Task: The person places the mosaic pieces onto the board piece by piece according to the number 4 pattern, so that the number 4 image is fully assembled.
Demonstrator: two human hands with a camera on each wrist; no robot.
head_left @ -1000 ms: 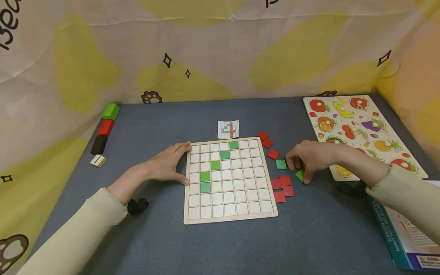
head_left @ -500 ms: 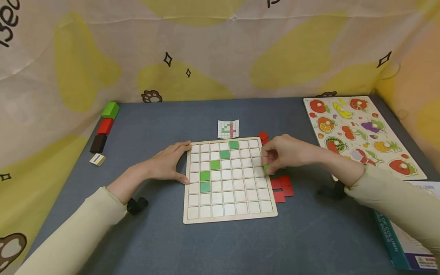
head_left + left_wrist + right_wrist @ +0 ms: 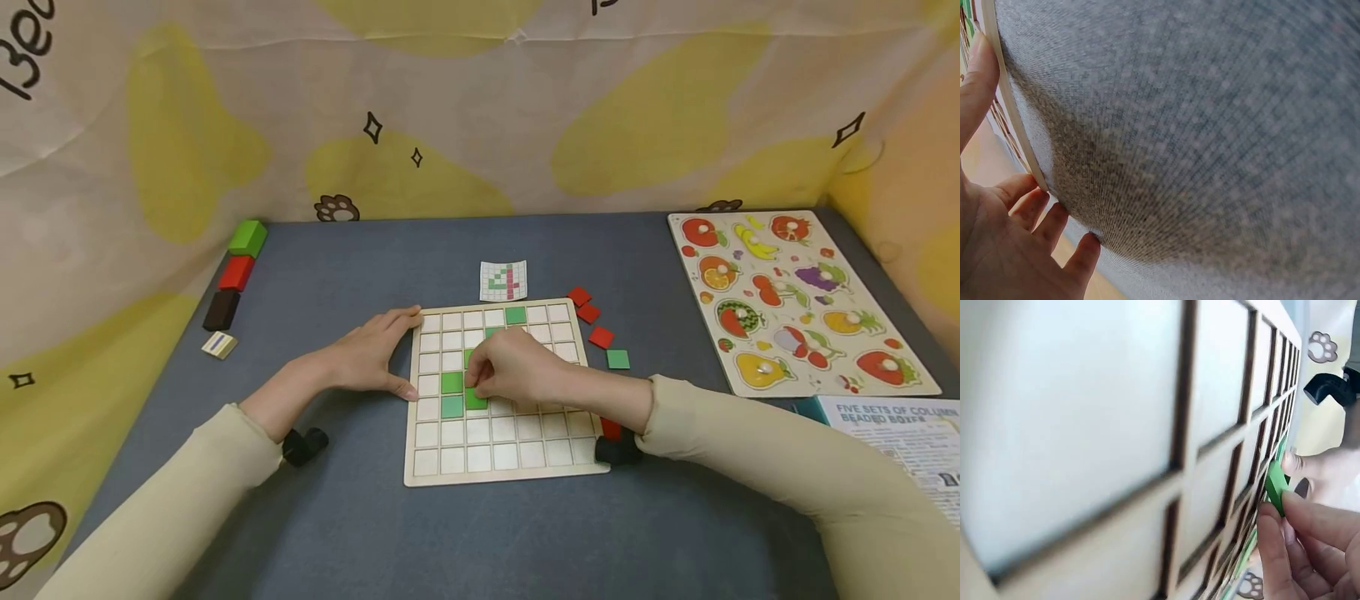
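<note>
Over the grid board (image 3: 504,467), our right hand (image 3: 510,371) pinches a green tile (image 3: 476,400) between fingertips, tilted on edge at a cell just right of the board's lowest green square. Our left hand (image 3: 367,358) rests flat with straight fingers against the board's left rim. Right of the board lie red tiles (image 3: 600,337) and one loose green tile (image 3: 618,359); beyond its far edge sits a pattern card (image 3: 503,281).

Tilted green tile (image 3: 476,399) over wooden grid board (image 3: 517,467)
</note>
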